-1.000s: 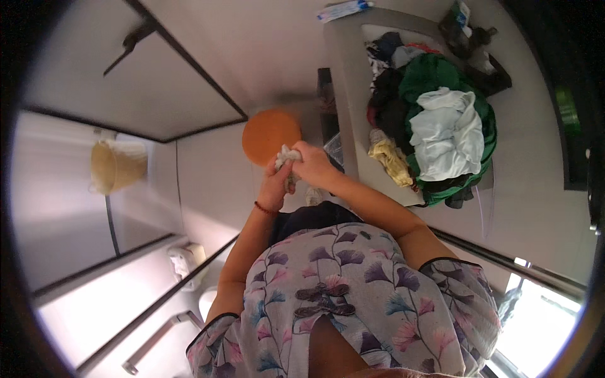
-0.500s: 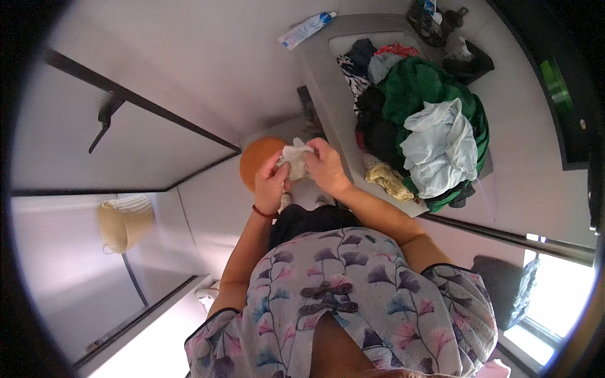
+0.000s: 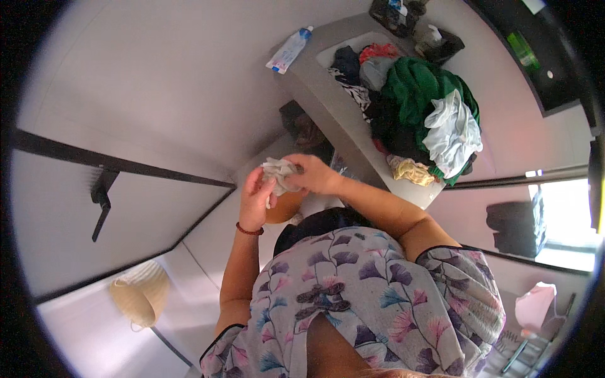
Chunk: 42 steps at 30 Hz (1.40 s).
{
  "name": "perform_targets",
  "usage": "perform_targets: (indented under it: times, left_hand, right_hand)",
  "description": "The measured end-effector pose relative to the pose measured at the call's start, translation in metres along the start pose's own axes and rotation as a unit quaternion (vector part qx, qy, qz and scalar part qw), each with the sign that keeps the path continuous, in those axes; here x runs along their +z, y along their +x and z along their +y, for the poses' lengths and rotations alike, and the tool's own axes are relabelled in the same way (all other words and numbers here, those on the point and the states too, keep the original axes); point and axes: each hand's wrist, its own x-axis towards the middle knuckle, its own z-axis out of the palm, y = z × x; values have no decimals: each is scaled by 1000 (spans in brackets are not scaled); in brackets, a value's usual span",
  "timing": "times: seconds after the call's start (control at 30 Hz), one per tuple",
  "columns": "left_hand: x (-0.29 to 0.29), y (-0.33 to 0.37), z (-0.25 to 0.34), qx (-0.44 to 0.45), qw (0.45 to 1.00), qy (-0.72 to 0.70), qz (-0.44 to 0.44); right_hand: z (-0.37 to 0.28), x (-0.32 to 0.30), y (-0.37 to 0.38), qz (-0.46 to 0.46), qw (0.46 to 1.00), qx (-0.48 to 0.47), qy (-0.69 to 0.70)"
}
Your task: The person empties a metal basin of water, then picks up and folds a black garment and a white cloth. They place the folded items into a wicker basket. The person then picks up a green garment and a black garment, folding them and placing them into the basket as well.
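A small crumpled off-white cloth is held up in front of my body between both hands. My left hand, a reddish bead bracelet at its wrist, grips the cloth from the left with its fingers curled round it. My right hand pinches the cloth's right side; its fingertips are partly hidden and slightly blurred. Below the hands an orange round object shows in part, mostly covered by the hands and cloth.
To the right, a grey counter with a basin bears a heap of clothes, including a green garment and a pale blue-white one. A tube lies at its far left corner. A black door handle and woven basket are left.
The view has turned and shifted. Both hands still hold the cloth, now more bunched, and cover more of the orange object. The counter and heap appear further left and higher.
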Motion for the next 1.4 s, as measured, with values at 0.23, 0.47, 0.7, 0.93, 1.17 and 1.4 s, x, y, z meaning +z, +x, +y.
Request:
perform_targets:
  times: [0.23,0.47,0.7,0.93,1.17,1.4]
  left_hand:
    - [29,58,63,99,982,99,-127]
    - [98,153,133,241,926,269,-112]
    - [157,290,148,316,862,381,-106]
    - [196,367,117,430,783,450,-1]
    - [182,394,88,389,764,514,-33]
    - [190,400,85,391,759,520,-16]
  right_hand:
    - [-44,-49,39,114,988,-105,-5]
    - [-121,-143,94,216,957,-182,-66]
    - [-153,-235,154,322,936,-138,19]
    - [-81,-339,254,430,877,-133,-166]
    - [-52,-327,251,349,794,-106,-487]
    - [-57,-332,264,266,786,-56,-556]
